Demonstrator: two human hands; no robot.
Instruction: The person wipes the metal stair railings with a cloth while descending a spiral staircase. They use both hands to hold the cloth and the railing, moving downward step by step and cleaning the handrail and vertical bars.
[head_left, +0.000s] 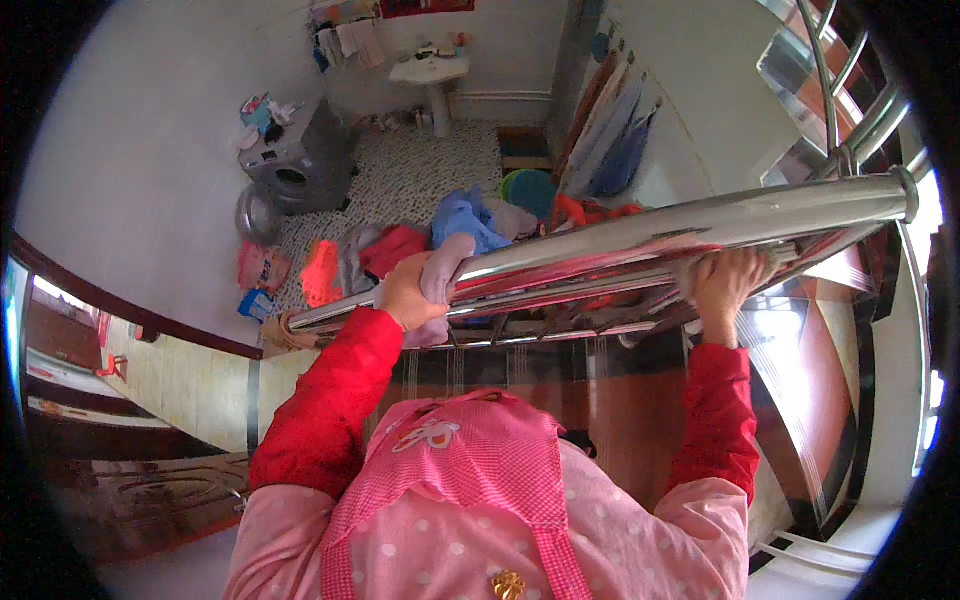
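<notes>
A shiny metal handrail (600, 240) with lower rails runs across the view in front of me. My left hand (412, 292) grips a pale pinkish cloth (448, 270) wrapped around the rail left of the middle. Towards the rail's right end, my right hand (729, 283) is closed on a greyish cloth (688, 277) against a lower rail; its fingertips are partly hidden. Below, beyond the rail, lie a blue garment (469, 221), a red cloth (395, 251) and an orange-red cloth (321, 272).
A grey front-loading washing machine (296, 165) stands at the upper left, and a white pedestal sink (429, 71) at the back. Garments (611, 142) hang along the right wall. A green-blue basin (529, 191) rests on the pebble-patterned floor (409, 161). Curved metal tubes (870, 127) rise at the right.
</notes>
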